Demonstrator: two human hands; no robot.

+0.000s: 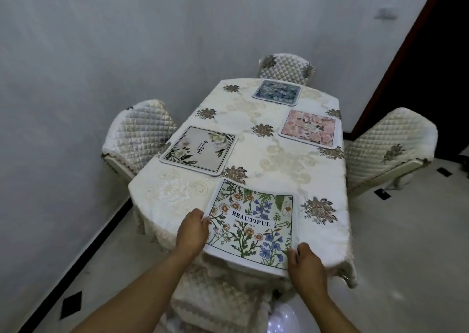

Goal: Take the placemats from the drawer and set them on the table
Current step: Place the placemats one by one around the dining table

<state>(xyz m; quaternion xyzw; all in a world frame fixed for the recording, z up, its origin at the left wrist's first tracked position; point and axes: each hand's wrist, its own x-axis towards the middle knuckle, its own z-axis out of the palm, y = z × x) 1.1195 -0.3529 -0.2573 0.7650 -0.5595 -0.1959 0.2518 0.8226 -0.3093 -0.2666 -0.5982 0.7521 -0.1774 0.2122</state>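
Observation:
A placemat printed with flowers and the word BEAUTIFUL (251,224) lies at the near edge of the table (274,160), its front edge overhanging slightly. My left hand (193,229) pinches its left edge. My right hand (305,266) grips its near right corner. Three other placemats lie flat on the cream tablecloth: a grey one with white flowers (199,149) on the left, a pink one (310,128) on the right, and a blue one (277,92) at the far end. No drawer is in view.
Quilted chairs stand around the table: one on the left (137,134), one on the right (388,147), one at the far end (286,68), one just below my arms (220,299). A grey wall runs along the left; a dark doorway (431,66) is at the right.

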